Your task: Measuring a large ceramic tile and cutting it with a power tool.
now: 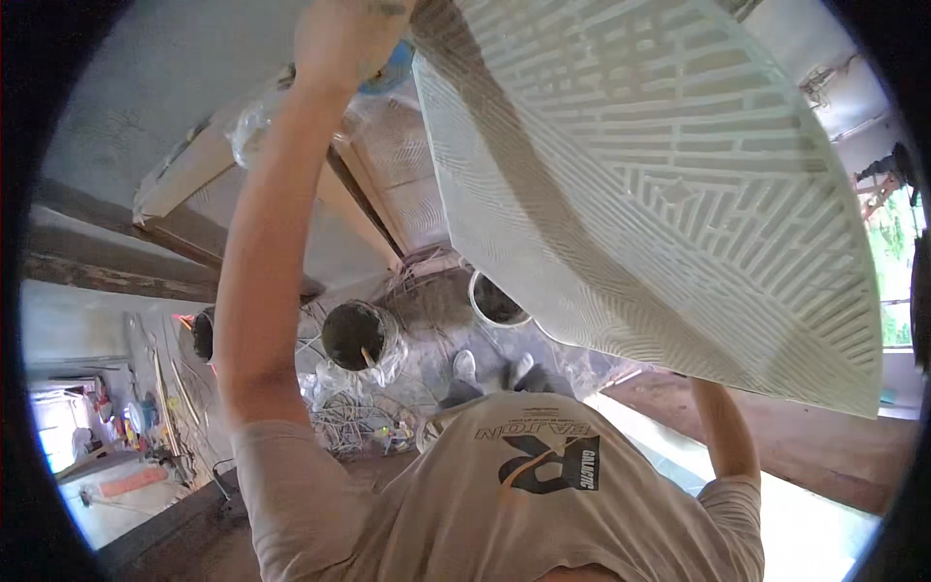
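The ridged panel (640, 204) spans the gap between my hands, its top cut off by the view. It hides my right hand, whose grip I cannot tell. My left hand (335, 48) meets the panel's upper corner — its fingers too cropped to tell how they close. Left arm (267, 252) raised; right forearm (729, 427) rising behind the panel. Below my left hand: a dark bucket (393, 346) containing a stick (369, 357); between the hands, a white-rimmed bucket (474, 296) — contents unclear.
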A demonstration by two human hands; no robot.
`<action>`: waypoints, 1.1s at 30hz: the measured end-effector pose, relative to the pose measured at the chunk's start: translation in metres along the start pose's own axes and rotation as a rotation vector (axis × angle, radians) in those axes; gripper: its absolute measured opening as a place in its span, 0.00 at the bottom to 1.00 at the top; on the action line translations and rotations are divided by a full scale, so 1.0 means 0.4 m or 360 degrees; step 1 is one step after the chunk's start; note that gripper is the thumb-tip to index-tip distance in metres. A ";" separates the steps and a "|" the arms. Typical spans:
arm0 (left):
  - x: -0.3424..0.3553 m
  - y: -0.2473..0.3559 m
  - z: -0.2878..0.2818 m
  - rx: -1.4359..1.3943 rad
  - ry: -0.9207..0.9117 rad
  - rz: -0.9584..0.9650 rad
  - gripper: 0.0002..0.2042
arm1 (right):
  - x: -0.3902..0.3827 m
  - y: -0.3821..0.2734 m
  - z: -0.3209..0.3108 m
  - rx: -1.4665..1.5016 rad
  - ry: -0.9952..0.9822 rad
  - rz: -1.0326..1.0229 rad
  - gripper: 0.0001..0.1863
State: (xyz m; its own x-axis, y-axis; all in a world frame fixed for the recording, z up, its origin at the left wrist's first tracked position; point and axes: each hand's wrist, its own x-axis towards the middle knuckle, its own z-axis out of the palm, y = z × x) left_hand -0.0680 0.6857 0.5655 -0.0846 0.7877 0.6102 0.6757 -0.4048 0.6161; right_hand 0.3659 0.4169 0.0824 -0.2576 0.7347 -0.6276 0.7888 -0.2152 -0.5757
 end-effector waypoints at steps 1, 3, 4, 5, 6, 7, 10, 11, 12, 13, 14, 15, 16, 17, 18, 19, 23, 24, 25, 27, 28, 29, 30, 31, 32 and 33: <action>-0.028 0.020 -0.001 -0.0024 0.0155 0.0191 0.21 | 0.020 -0.012 -0.016 -0.0044 0.0019 -0.0064 0.21; -0.085 0.123 0.007 -0.0091 0.0299 0.0139 0.16 | 0.060 -0.028 -0.062 -0.0130 0.0073 -0.0186 0.21; -0.134 0.191 0.000 -0.0110 0.0299 -0.0117 0.15 | 0.078 -0.040 -0.081 -0.0179 0.0085 -0.0260 0.21; -0.176 0.204 0.010 -0.0109 0.0191 0.0050 0.21 | 0.096 -0.052 -0.100 -0.0227 0.0097 -0.0336 0.21; -0.220 0.214 0.024 -0.0101 0.0083 0.0208 0.27 | 0.127 -0.062 -0.112 -0.0282 0.0104 -0.0412 0.21; -0.239 0.255 0.020 -0.0062 0.0119 0.0228 0.27 | 0.147 -0.074 -0.136 -0.0336 0.0114 -0.0494 0.22; -0.296 0.382 0.049 -0.0200 -0.0128 0.0126 0.21 | 0.175 -0.076 -0.200 -0.0493 0.0119 -0.0707 0.22; -0.298 0.398 0.047 -0.0165 -0.0102 0.0130 0.21 | 0.174 -0.077 -0.219 -0.0543 0.0119 -0.0778 0.22; -0.294 0.389 0.032 -0.0199 -0.0039 0.0030 0.25 | 0.173 -0.075 -0.236 -0.0587 0.0119 -0.0844 0.22; -0.297 0.383 0.015 -0.0239 0.0003 -0.0066 0.29 | 0.164 -0.073 -0.237 -0.0612 0.0124 -0.0897 0.22; -0.310 0.388 -0.004 -0.0126 0.0051 -0.0004 0.29 | 0.153 -0.067 -0.235 -0.0630 0.0130 -0.0946 0.23; -0.324 0.397 -0.019 -0.0014 0.0091 0.0058 0.28 | 0.141 -0.060 -0.230 -0.0643 0.0135 -0.0990 0.23; -0.354 0.426 -0.042 -0.0104 0.0181 -0.0123 0.27 | 0.124 -0.109 -0.246 -0.0672 0.0148 -0.1070 0.23; -0.395 0.453 -0.067 -0.0195 0.0270 -0.0303 0.27 | 0.078 -0.131 -0.253 -0.0455 0.0117 -0.1121 0.24; -0.444 0.441 -0.123 -0.0082 0.0377 -0.0354 0.27 | -0.001 -0.175 -0.268 -0.0248 0.0071 -0.1184 0.25; -0.453 0.424 -0.143 -0.0007 0.0418 -0.0392 0.27 | 0.004 -0.153 -0.276 -0.0203 0.0095 -0.1191 0.25; -0.507 0.531 -0.246 0.0015 0.0223 -0.1087 0.26 | 0.059 -0.029 -0.193 -0.0102 -0.0341 -0.1032 0.29; -0.504 0.588 -0.256 0.0007 0.0182 -0.1193 0.26 | 0.067 -0.015 -0.178 -0.0214 -0.0335 -0.1006 0.29; -0.501 0.625 -0.263 -0.0012 0.0136 -0.1308 0.26 | 0.080 0.002 -0.163 -0.0330 -0.0329 -0.0964 0.30; -0.521 0.642 -0.406 0.0189 -0.0061 -0.1447 0.27 | 0.096 0.024 -0.097 -0.0405 -0.0397 -0.0951 0.30; -0.511 0.641 -0.412 0.0287 -0.0233 -0.1467 0.26 | 0.123 0.053 -0.051 -0.0289 -0.0390 -0.0919 0.29; -0.501 0.654 -0.413 0.0392 -0.0389 -0.1480 0.25 | 0.144 0.077 -0.019 -0.0180 -0.0384 -0.0904 0.29; -0.508 0.657 -0.437 0.0391 -0.0431 -0.1644 0.24 | 0.143 0.080 0.009 -0.0137 -0.0422 -0.0885 0.29; -0.518 0.652 -0.474 0.0390 -0.0464 -0.1805 0.24 | 0.144 0.068 0.026 -0.0175 -0.0446 -0.0844 0.29; -0.558 0.615 -0.556 0.0590 -0.0475 -0.1834 0.24 | 0.147 0.056 0.041 -0.0216 -0.0471 -0.0804 0.29; -0.596 0.586 -0.620 0.0791 -0.0483 -0.1852 0.25 | 0.157 0.042 0.051 -0.0260 -0.0493 -0.0768 0.29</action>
State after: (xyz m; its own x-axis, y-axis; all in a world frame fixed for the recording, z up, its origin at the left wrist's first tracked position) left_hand -0.0709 0.2879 0.6881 -0.6770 0.6575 -0.3307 0.5214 0.7456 0.4149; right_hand 0.3517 0.4465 0.0225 -0.7398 0.4977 -0.4527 0.6113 0.2160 -0.7614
